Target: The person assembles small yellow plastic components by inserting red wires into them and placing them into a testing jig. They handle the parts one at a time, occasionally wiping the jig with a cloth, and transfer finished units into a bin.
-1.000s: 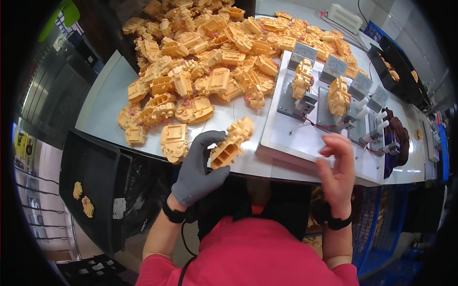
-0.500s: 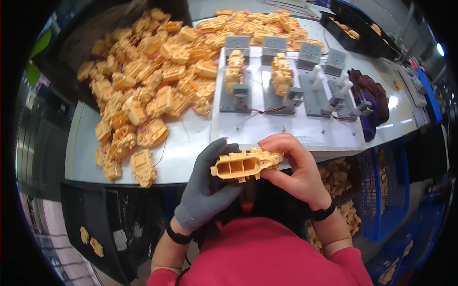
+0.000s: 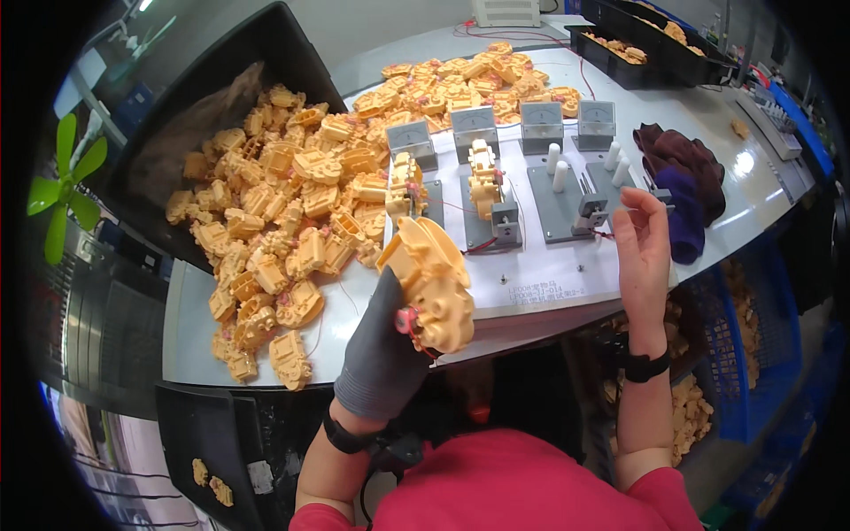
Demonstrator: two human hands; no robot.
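Observation:
My left hand (image 3: pixel 376 358), in a grey glove, is closed around a yellow plastic motor housing (image 3: pixel 431 270) with a red part and wires on its side. The housing is tilted over the front of the white board (image 3: pixel 443 310). My bare right hand (image 3: pixel 645 257) is raised at the right edge of the board, fingers loosely bent and apart, with nothing visible in it. It is nearest the rightmost grey test fixture (image 3: pixel 611 188), which has white posts. Another fixture (image 3: pixel 546 205) with bare white posts stands beside it. Yellow housings (image 3: pixel 484 181) sit on the two left fixtures.
A large pile of yellow housings (image 3: pixel 301 186) spills from a tipped black bin (image 3: pixel 292 44) at the left. Small meters (image 3: pixel 542 126) stand behind the fixtures. A dark cloth (image 3: pixel 686 190) lies to the right. Black trays (image 3: pixel 611 75) are at the back right, blue crates (image 3: pixel 748 372) below.
The right hand has let go of the housing and moved right, up to the fixtures. The left hand has turned the housing more upright. The whole view has shifted.

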